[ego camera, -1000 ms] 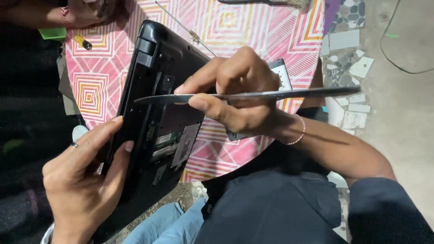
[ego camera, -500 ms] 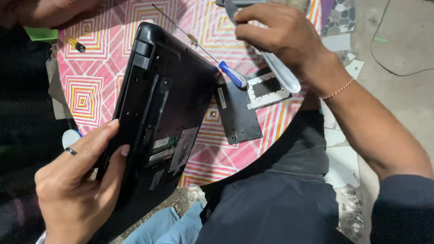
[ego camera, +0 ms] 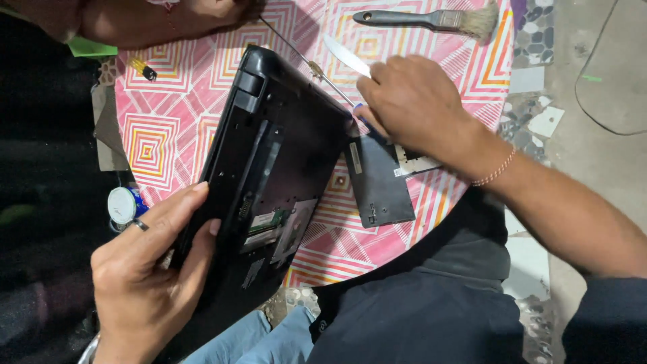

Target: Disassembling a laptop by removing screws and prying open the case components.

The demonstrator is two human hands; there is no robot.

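Your left hand (ego camera: 145, 269) grips the near edge of the upturned black laptop (ego camera: 269, 175), fingers spread over its underside, while your right hand (ego camera: 411, 104) is closed around a screwdriver (ego camera: 317, 71) just past the laptop's right edge, its thin shaft running up along the laptop's far corner. A loose black cover panel (ego camera: 381, 182) lies flat on the patterned table (ego camera: 168, 141) against the laptop's right side, under your right wrist. Beyond the laptop's far right corner lie a pale blade (ego camera: 345, 55) and, further out, a brush (ego camera: 431, 20).
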